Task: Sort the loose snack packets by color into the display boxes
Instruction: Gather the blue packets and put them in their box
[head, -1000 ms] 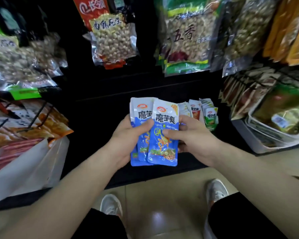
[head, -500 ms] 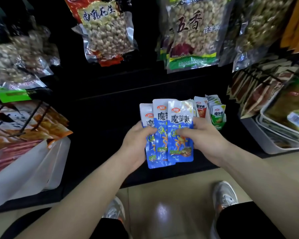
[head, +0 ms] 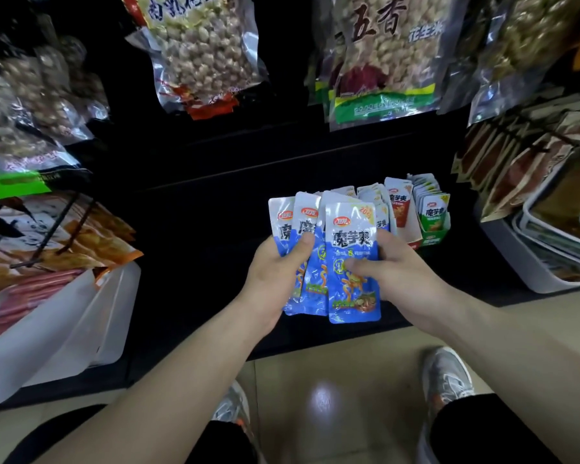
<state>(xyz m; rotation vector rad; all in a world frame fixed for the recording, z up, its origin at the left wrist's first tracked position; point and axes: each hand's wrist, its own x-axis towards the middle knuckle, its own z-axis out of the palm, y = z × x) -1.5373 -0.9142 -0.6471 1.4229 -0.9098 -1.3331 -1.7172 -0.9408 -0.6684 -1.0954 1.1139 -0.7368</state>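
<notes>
Both hands are up in front of the dark shelf (head: 215,229), sharing a fan of blue packets (head: 315,289). The left hand (head: 275,272) grips the fan from the left, thumb clamped across the packets' upper half and fingers curled behind. The right hand (head: 406,279) pinches the front packet (head: 350,236), thumb pressed on its face, fingers hidden behind. That packet stands upright, overlapping the others. Just behind the fan, on the shelf, red packets (head: 397,204) stand in a row, and beside them to the right a green box (head: 432,241) holds green packets (head: 434,212). Peanut bags (head: 201,51) hang above.
</notes>
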